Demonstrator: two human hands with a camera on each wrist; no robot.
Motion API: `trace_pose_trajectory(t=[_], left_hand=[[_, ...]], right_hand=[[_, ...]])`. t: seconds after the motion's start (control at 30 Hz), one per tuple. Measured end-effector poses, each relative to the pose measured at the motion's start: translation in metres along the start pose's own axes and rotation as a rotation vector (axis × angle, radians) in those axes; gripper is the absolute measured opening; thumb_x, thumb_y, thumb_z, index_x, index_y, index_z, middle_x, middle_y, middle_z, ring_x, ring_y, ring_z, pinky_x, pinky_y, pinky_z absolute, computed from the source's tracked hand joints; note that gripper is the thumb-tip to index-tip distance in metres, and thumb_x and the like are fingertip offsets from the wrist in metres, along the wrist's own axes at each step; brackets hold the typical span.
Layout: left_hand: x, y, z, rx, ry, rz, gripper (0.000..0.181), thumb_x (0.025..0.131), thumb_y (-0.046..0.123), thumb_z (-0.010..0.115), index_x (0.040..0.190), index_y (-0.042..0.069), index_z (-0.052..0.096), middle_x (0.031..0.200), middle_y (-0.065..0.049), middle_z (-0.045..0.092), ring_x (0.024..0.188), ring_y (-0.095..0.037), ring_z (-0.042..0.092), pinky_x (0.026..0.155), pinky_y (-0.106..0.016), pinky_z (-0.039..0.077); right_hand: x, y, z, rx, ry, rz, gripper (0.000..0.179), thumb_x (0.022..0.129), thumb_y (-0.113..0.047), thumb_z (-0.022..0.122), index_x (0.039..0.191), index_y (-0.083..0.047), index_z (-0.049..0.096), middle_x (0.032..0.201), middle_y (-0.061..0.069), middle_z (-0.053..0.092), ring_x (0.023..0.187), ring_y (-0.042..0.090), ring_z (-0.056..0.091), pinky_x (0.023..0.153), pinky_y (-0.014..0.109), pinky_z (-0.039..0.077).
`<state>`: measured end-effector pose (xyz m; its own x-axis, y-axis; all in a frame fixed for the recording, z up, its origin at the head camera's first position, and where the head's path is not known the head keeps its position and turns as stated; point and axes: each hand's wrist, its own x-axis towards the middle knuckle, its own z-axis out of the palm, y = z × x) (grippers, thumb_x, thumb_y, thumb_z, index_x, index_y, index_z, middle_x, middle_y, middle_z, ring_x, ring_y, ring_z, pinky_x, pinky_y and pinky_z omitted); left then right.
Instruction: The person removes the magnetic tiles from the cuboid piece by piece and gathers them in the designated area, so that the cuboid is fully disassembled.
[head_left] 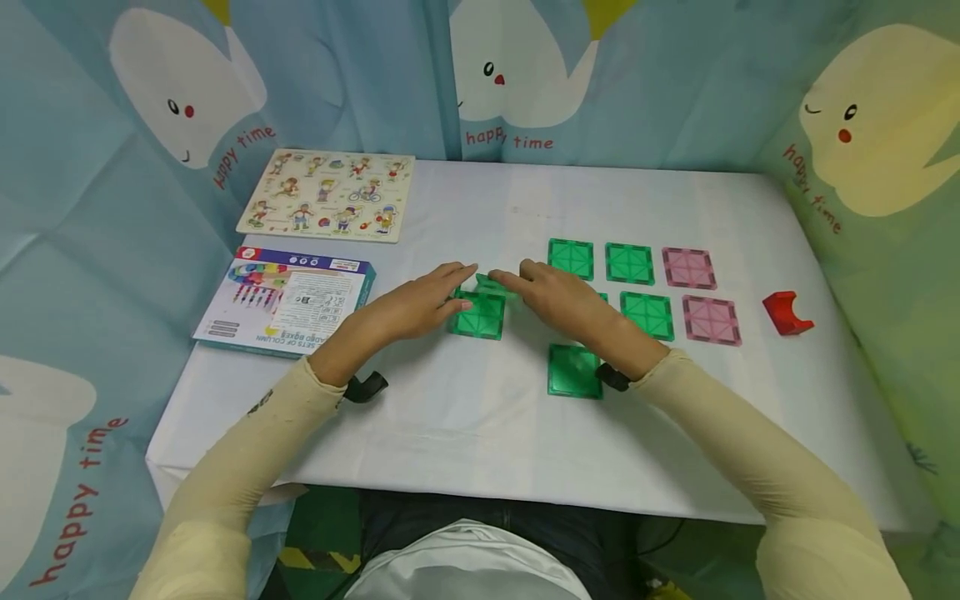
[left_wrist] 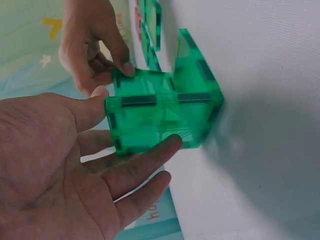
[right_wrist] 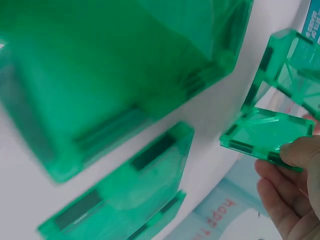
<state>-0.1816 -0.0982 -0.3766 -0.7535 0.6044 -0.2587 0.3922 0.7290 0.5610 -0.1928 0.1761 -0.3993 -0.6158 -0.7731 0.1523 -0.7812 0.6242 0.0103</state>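
Several translucent green magnetic tiles stand joined in a small box-like shape [head_left: 480, 321] near the table's middle. At its left side, my left hand [head_left: 416, 304] holds it between thumb and fingers; in the left wrist view, fingers spread over one upright tile [left_wrist: 145, 117] with the thumb at its corner. My right hand [head_left: 562, 296] reaches in from the right. Its thumb and fingers pinch another green tile [right_wrist: 270, 132] by the edge, against the upright tiles. The far underside of the shape is hidden from the head view.
More green tiles [head_left: 572, 258] and two pink tiles [head_left: 690, 268] lie to the right, one partly under my right arm. A red notched block [head_left: 786, 313] is at far right. On the left are a printed box [head_left: 255, 312] and a picture board [head_left: 326, 196].
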Motion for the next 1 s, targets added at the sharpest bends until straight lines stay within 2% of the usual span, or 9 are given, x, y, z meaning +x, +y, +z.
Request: trace_pose_trajectory(t=[0.13, 0.27, 0.43, 0.57, 0.67, 0.7, 0.8, 0.93, 1.0], left_hand=[[0.001, 0.000, 0.001, 0.006, 0.003, -0.013, 0.068, 0.115, 0.038, 0.046, 0.171, 0.014, 0.016, 0.175, -0.012, 0.018, 0.161, -0.031, 0.023, 0.128, -0.055, 0.024], [0.002, 0.000, 0.001, 0.007, 0.004, -0.017, 0.068, 0.115, 0.038, 0.045, 0.171, 0.014, 0.016, 0.176, -0.012, 0.018, 0.162, -0.030, 0.021, 0.129, -0.055, 0.023], [0.001, -0.001, 0.002, 0.001, 0.014, -0.007, 0.066, 0.115, 0.038, 0.044, 0.171, 0.013, 0.018, 0.176, -0.012, 0.018, 0.163, -0.029, 0.020, 0.129, -0.054, 0.022], [0.000, -0.001, 0.002, 0.002, 0.017, 0.006, 0.064, 0.115, 0.036, 0.044, 0.170, 0.013, 0.021, 0.175, -0.013, 0.019, 0.162, -0.031, 0.021, 0.129, -0.055, 0.024], [0.001, -0.001, 0.003, 0.008, 0.012, 0.006, 0.062, 0.115, 0.036, 0.043, 0.170, 0.013, 0.023, 0.175, -0.014, 0.018, 0.162, -0.032, 0.022, 0.128, -0.058, 0.024], [0.001, -0.001, 0.003, 0.011, 0.012, 0.005, 0.062, 0.116, 0.036, 0.043, 0.170, 0.013, 0.024, 0.175, -0.014, 0.018, 0.162, -0.033, 0.022, 0.128, -0.059, 0.023], [0.001, -0.002, 0.003, 0.014, 0.012, 0.005, 0.061, 0.116, 0.036, 0.042, 0.169, 0.013, 0.025, 0.176, -0.015, 0.017, 0.162, -0.034, 0.022, 0.128, -0.059, 0.023], [0.001, -0.004, 0.004, 0.018, 0.018, 0.012, 0.059, 0.116, 0.035, 0.042, 0.169, 0.012, 0.027, 0.175, -0.015, 0.018, 0.161, -0.035, 0.024, 0.128, -0.058, 0.024], [0.001, -0.004, 0.004, 0.017, 0.021, 0.015, 0.059, 0.116, 0.035, 0.042, 0.168, 0.012, 0.028, 0.175, -0.015, 0.018, 0.160, -0.035, 0.025, 0.128, -0.058, 0.025]], right_hand=[[-0.009, 0.010, -0.005, 0.059, 0.020, 0.066, 0.061, 0.099, 0.006, 0.069, 0.153, -0.014, 0.050, 0.098, 0.014, 0.059, 0.073, 0.024, 0.058, 0.060, 0.033, 0.054], [-0.027, 0.026, -0.015, 0.240, 0.071, 0.198, 0.055, 0.102, -0.002, 0.069, 0.152, -0.017, 0.052, 0.107, 0.015, 0.063, 0.081, 0.027, 0.063, 0.067, 0.041, 0.057], [-0.058, 0.046, -0.034, 0.390, 0.203, 0.302, 0.049, 0.103, 0.001, 0.065, 0.150, -0.011, 0.056, 0.119, 0.015, 0.066, 0.097, 0.029, 0.069, 0.080, 0.047, 0.060], [-0.086, 0.056, -0.050, 0.425, 0.271, 0.381, 0.045, 0.101, 0.004, 0.067, 0.145, -0.005, 0.062, 0.119, 0.017, 0.070, 0.103, 0.034, 0.072, 0.088, 0.017, 0.056], [-0.110, 0.061, -0.064, 0.477, 0.220, 0.472, 0.043, 0.102, 0.001, 0.066, 0.145, -0.005, 0.063, 0.124, 0.019, 0.069, 0.104, 0.036, 0.071, 0.084, -0.003, 0.039], [-0.119, 0.064, -0.068, 0.493, 0.185, 0.501, 0.042, 0.103, 0.001, 0.066, 0.144, -0.006, 0.063, 0.126, 0.020, 0.069, 0.106, 0.036, 0.070, 0.084, -0.004, 0.039], [-0.144, 0.072, -0.074, 0.499, 0.056, 0.574, 0.040, 0.104, -0.003, 0.064, 0.144, -0.007, 0.064, 0.124, 0.019, 0.069, 0.099, 0.026, 0.066, 0.075, 0.004, 0.044], [-0.172, 0.082, -0.072, 0.544, -0.067, 0.553, 0.038, 0.106, -0.001, 0.060, 0.144, -0.003, 0.063, 0.110, 0.017, 0.065, 0.084, 0.015, 0.055, 0.065, 0.021, 0.047], [-0.184, 0.084, -0.069, 0.588, -0.094, 0.539, 0.038, 0.106, -0.001, 0.059, 0.144, -0.002, 0.062, 0.114, 0.015, 0.061, 0.088, 0.010, 0.052, 0.068, 0.019, 0.047]])
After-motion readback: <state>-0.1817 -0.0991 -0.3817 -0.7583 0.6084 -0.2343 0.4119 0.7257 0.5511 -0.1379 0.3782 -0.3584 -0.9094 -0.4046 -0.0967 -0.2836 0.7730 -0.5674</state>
